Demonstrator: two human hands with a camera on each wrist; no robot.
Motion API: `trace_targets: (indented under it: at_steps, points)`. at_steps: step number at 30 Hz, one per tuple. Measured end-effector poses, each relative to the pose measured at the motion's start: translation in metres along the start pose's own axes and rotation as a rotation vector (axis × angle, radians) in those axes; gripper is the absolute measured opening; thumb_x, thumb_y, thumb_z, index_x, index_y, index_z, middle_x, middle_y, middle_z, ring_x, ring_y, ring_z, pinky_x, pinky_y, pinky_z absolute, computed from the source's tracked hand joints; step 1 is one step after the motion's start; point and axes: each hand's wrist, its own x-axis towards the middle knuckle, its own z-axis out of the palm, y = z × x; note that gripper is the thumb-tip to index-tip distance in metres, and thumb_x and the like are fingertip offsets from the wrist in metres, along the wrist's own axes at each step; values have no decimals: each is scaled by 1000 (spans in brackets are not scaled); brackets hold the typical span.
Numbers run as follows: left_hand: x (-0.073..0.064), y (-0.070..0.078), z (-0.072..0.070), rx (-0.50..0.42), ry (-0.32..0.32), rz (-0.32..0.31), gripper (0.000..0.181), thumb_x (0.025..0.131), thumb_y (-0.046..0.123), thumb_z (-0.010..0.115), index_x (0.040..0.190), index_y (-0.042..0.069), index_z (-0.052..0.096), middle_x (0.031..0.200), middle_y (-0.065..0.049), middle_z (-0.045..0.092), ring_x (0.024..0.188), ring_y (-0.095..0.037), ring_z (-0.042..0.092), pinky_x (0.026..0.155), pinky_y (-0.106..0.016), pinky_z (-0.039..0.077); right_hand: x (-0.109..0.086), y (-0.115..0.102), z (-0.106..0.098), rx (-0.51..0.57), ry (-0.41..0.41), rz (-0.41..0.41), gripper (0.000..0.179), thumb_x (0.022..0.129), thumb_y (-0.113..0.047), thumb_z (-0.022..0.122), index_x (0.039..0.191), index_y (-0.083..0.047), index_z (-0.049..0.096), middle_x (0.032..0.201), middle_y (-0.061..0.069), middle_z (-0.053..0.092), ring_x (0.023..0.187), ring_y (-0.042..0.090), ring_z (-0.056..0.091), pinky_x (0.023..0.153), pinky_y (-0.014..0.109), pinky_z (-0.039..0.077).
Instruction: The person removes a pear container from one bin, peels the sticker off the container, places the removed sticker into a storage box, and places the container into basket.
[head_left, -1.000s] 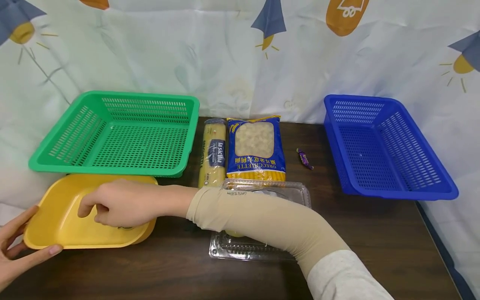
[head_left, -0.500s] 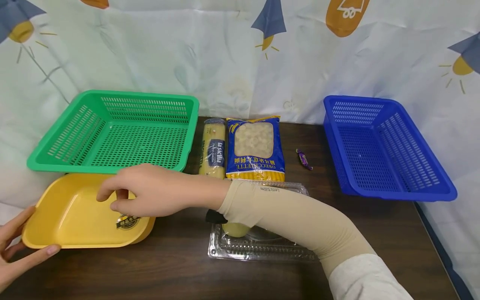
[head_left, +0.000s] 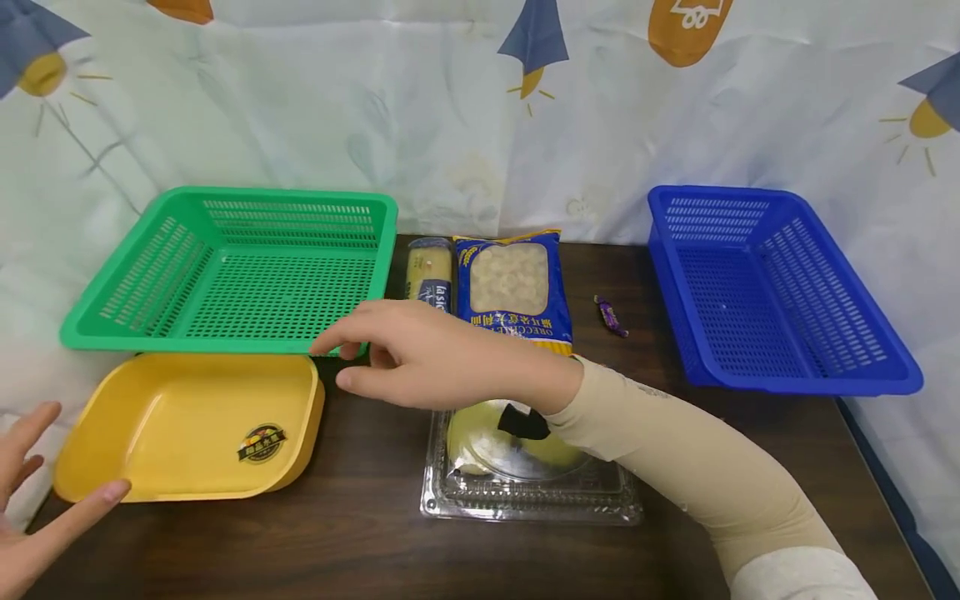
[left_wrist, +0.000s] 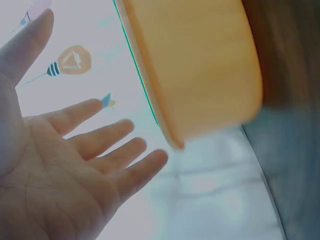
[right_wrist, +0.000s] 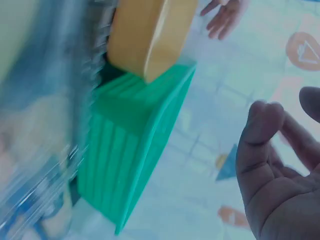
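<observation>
yellow tub (head_left: 180, 433): upright at table left, just in front of the green basket (head_left: 225, 344); can't tell if rims touch. no hand on it now.
left hand (left_wrist: 72, 162): was on tub rim, now off it; fingers spread wide, holding nothing, gap to tub in wrist view.
right hand (head_left: 420, 354): was over tub, now shifted right, in front of the spaghetti packet (head_left: 431, 257) in head view; fingers loosely bent, narrow, nothing between them.
sticker (head_left: 262, 443): inside tub, now fully in view.
meaning: tub looks let go and placed for now; both hands free.
clear box (head_left: 532, 510): lidded, pale green things inside, more visible as arm shifts.
farther out: blue pasta bag (head_left: 510, 279), purple sweet (head_left: 611, 317), blue basket (head_left: 810, 384) at right; no change seen.
</observation>
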Motion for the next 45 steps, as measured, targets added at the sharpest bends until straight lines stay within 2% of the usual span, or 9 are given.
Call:
trace_targets:
  at_steps: [6, 11, 14, 18, 23, 28, 35, 40, 45]
  points:
    - [13, 27, 6, -11, -32, 196, 99, 86, 13, 91, 169, 2, 38, 168, -35, 35, 162, -42, 28, 131, -27, 13, -47, 12, -15, 22, 152, 78, 41, 112, -24, 63, 153, -17, 64, 140, -5, 59, 102, 6, 63, 85, 27, 58]
    - [21, 54, 8, -44, -27, 319, 102, 82, 22, 95, 166, -2, 42, 165, -36, 39, 157, -55, 31, 135, -47, 11, -89, 20, -26, 11, 245, 154, 44, 111, -27, 66, 155, -20, 62, 146, -9, 59, 115, 7, 64, 88, 36, 60]
    - [22, 74, 11, -133, -15, 387, 97, 82, 20, 94, 164, 0, 47, 166, -25, 45, 160, -33, 35, 132, -31, 13, -115, 29, -30, -3, 290, 171, 47, 110, -26, 68, 156, -20, 61, 150, -8, 60, 125, 10, 63, 98, 42, 58]
    - [26, 105, 14, -212, -102, 450, 101, 77, 12, 98, 164, 4, 48, 167, -5, 48, 155, -5, 38, 126, -18, 20, -152, 40, -28, 17, 348, 210, 50, 110, -22, 70, 159, -23, 58, 157, -9, 57, 142, 14, 54, 114, 50, 50]
    - [26, 135, 26, -168, -244, 427, 119, 70, 7, 102, 171, 17, 40, 168, 5, 47, 141, 12, 42, 108, -1, 25, -192, 45, -16, 29, 415, 343, 55, 110, -23, 71, 161, -31, 53, 164, -10, 49, 158, 19, 38, 124, 62, 36]
    - [21, 156, 46, -175, -301, 462, 129, 68, 6, 103, 174, 20, 31, 169, -4, 46, 130, 11, 50, 102, -1, 31, -222, 51, 2, -7, 451, 432, 61, 109, -24, 72, 164, -39, 48, 174, -8, 35, 164, 26, 25, 118, 71, 35]
    - [13, 183, 75, -135, -463, 518, 120, 84, 32, 99, 176, 27, 23, 173, 2, 37, 128, -11, 57, 106, -13, 41, -258, 66, 27, 80, 478, 454, 81, 108, -14, 71, 173, -37, 29, 177, -5, 26, 159, 27, 34, 118, 21, 41]
    - [5, 196, 107, -156, -615, 522, 106, 94, 57, 84, 176, 32, 21, 174, 2, 35, 134, -17, 60, 106, -44, 57, -275, 75, 44, 210, 447, 430, 86, 108, -8, 68, 176, -32, 21, 177, 1, 26, 151, 39, 45, 109, 34, 54]
    - [-1, 198, 130, -305, -759, 465, 107, 91, 63, 83, 175, 33, 24, 175, 6, 32, 127, -12, 63, 104, -43, 58, -282, 81, 58, 320, 431, 410, 94, 105, -3, 69, 177, -30, 15, 181, 6, 18, 152, 47, 40, 107, 35, 55]
